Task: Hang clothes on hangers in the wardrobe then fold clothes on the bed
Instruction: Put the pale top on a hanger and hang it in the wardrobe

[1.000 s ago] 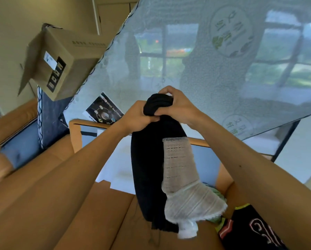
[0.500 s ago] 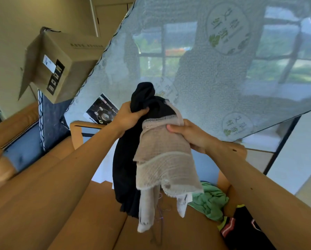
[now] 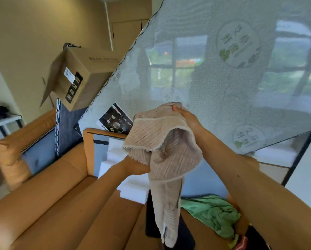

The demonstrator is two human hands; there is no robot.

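- The right hand (image 3: 184,115) is clamped on the top edge of a beige ribbed knit garment (image 3: 160,141), thumb over the fabric. It holds the garment up at about 1 o'clock of the frame's centre, probably so that its length drops free and its shape can be read.
- The left hand (image 3: 135,165) reaches in from 7 o'clock under the lace-trimmed fold. Its fingers are hidden by the cloth, so I cannot tell whether they pinch it or only prop it; the placing suggests it is feeling for a hem or an opening.
- One narrow part of the knit, perhaps a sleeve, hangs straight down towards 6 o'clock, over a black cloth garment (image 3: 150,222) that lies on the tan padded bed frame (image 3: 64,204).
- A crumpled green garment (image 3: 211,212) lies at 5 o'clock, beside the black one, likely waiting its turn.
- A plastic-wrapped grey mattress (image 3: 223,73) leans across 12 to 3 o'clock; a brown cardboard box (image 3: 82,74) sits at 10 o'clock.
- My judgement: the knit is being sorted out for hanging or folding; neither hanger nor wardrobe is in view.
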